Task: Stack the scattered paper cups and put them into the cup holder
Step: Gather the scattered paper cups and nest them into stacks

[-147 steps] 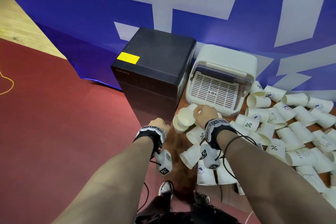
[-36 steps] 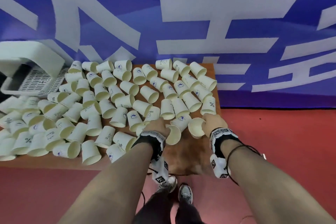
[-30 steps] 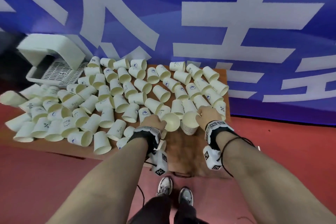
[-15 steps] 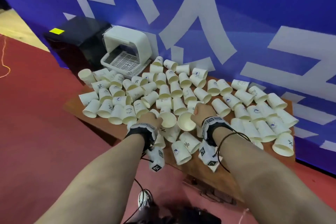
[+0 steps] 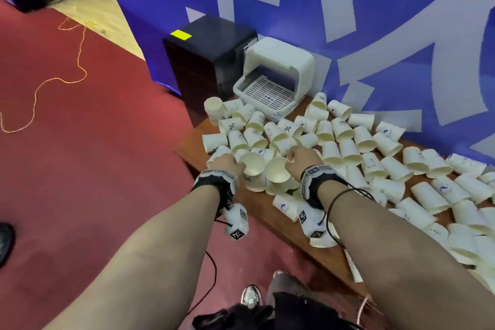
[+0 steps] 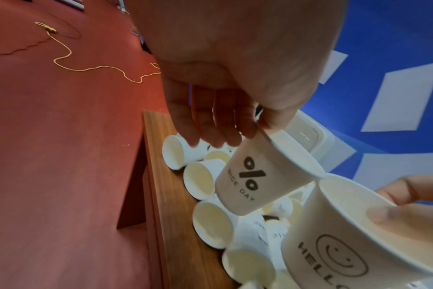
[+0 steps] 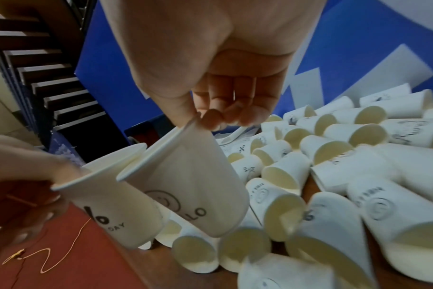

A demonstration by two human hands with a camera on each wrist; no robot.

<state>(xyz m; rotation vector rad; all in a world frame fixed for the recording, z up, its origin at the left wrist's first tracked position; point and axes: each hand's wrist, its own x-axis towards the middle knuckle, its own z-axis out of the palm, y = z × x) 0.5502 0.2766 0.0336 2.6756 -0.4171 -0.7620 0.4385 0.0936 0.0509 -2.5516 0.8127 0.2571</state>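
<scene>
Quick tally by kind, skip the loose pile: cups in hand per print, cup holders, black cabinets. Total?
% cup, in left hand: 1
HELLO cup, in right hand: 1
Cup holder: 1
Black cabinet: 1
Total: 4

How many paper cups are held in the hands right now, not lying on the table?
2. The left hand pinches the white paper cup printed "% NICE DAY"; the right hand pinches the white paper cup printed "HELLO". No other held cup is visible.
</scene>
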